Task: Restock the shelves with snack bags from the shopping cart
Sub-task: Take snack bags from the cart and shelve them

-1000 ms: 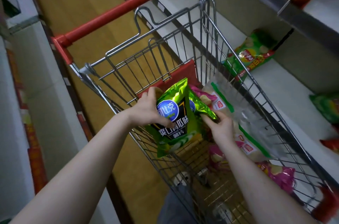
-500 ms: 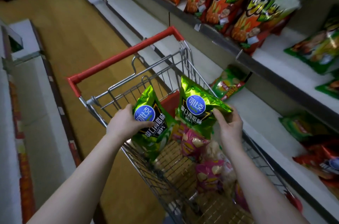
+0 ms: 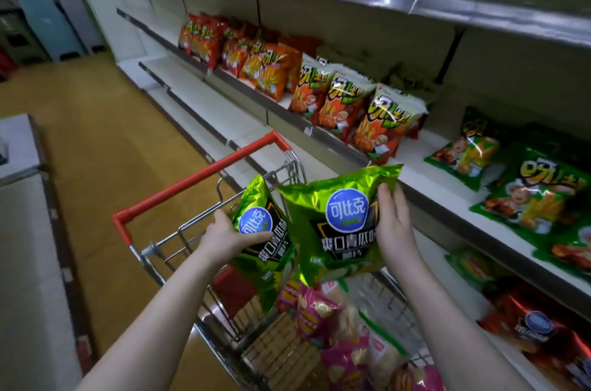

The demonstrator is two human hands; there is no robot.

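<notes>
Two shiny green snack bags with blue round logos are held above the wire shopping cart (image 3: 179, 227). My left hand (image 3: 228, 238) grips the left green bag (image 3: 267, 250) by its left edge, thumb across the front. My right hand (image 3: 395, 230) holds the right green bag (image 3: 335, 224) by its right edge, lifted close to the front lip of the middle shelf (image 3: 425, 189). Pink and clear snack bags (image 3: 323, 320) lie in the cart below.
The middle shelf carries a row of orange-red bags (image 3: 319, 90) and flat green bags (image 3: 537, 192) at right. A lower shelf (image 3: 499, 352) holds red and green bags. The upper metal shelf edge (image 3: 415, 3) runs overhead. The wooden aisle floor (image 3: 96, 122) lies left, beside a white counter (image 3: 22, 218).
Both hands have lifted the two green bags out of the cart and separated them. The right bag has risen toward the middle shelf, and my view has tilted up onto the shelves.
</notes>
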